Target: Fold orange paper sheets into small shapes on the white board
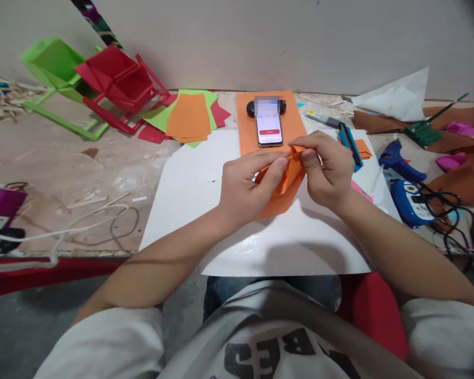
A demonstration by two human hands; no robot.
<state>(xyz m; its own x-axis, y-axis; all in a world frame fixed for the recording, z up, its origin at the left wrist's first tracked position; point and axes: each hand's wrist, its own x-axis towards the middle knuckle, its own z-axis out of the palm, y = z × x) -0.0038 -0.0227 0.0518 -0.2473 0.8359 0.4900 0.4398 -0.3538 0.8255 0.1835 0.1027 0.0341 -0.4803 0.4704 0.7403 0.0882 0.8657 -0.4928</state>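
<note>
Between my two hands is a folded piece of orange paper (281,202), held a little above a white board (185,184). My left hand (248,181) pinches its upper left part between thumb and fingers. At the upper right edge, my right hand (326,166) grips the paper with thumb and index finger. Several creases run down its middle, and parts of it are hidden behind my fingers. Just beyond my hands a phone (270,129) with a running timer leans on a black object, on a flat orange sheet (245,118).
Green (59,68) and red (118,84) paper chairs stand at the back left, near stacked cut paper (188,118). To the right lie a teal tool (351,147), a blue glue gun (401,163), a blue device (411,202) and tangled black cables. A purple box (3,208) sits far left.
</note>
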